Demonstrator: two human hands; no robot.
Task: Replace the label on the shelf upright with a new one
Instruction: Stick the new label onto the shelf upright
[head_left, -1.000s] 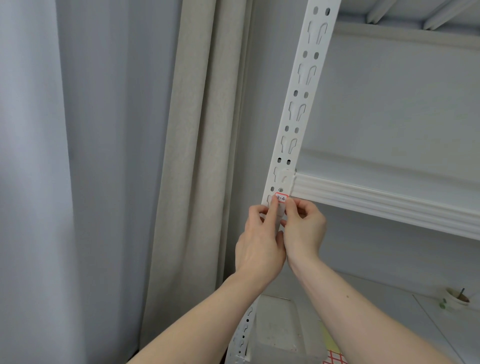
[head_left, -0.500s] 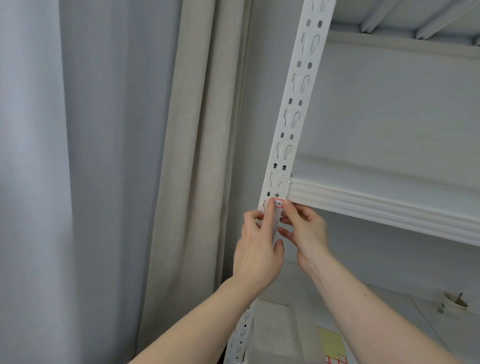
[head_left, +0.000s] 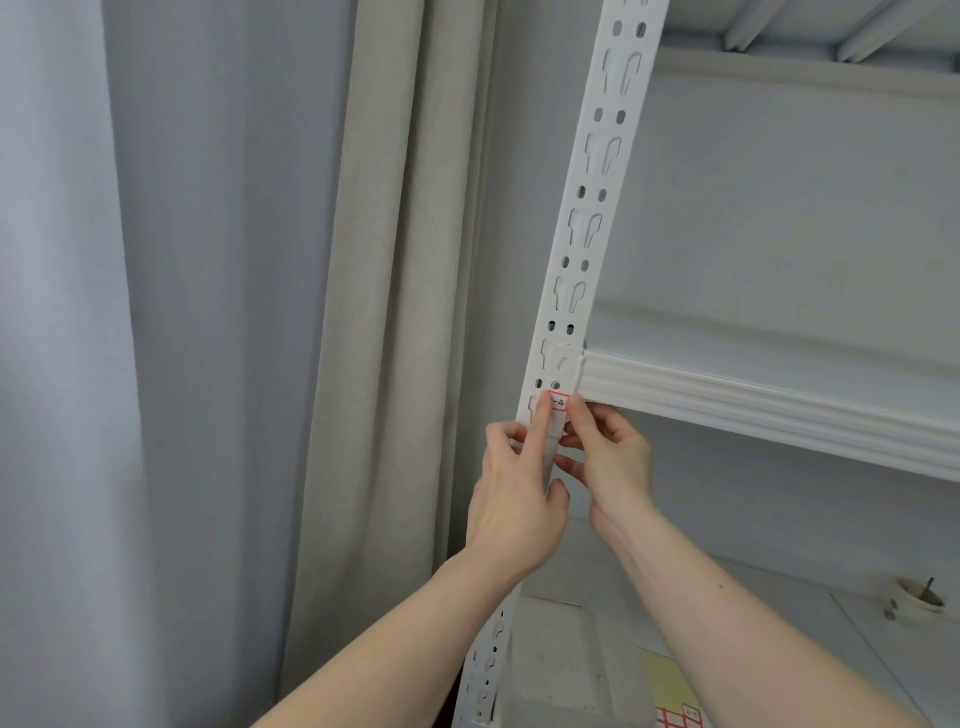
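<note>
Beige curtains (head_left: 384, 312) hang beside the white shelf upright (head_left: 587, 218). Against it the left hand (head_left: 519, 499) presses a straight forefinger on the red-edged label (head_left: 559, 402), just below the shelf beam (head_left: 779, 410). Touching the label's other side, the right hand (head_left: 610, 457) pinches its edge.

label (head_left: 559, 402): white, red-bordered, reads "-4" | stuck flat on white slotted upright (head_left: 587, 218), below shelf beam
</note>
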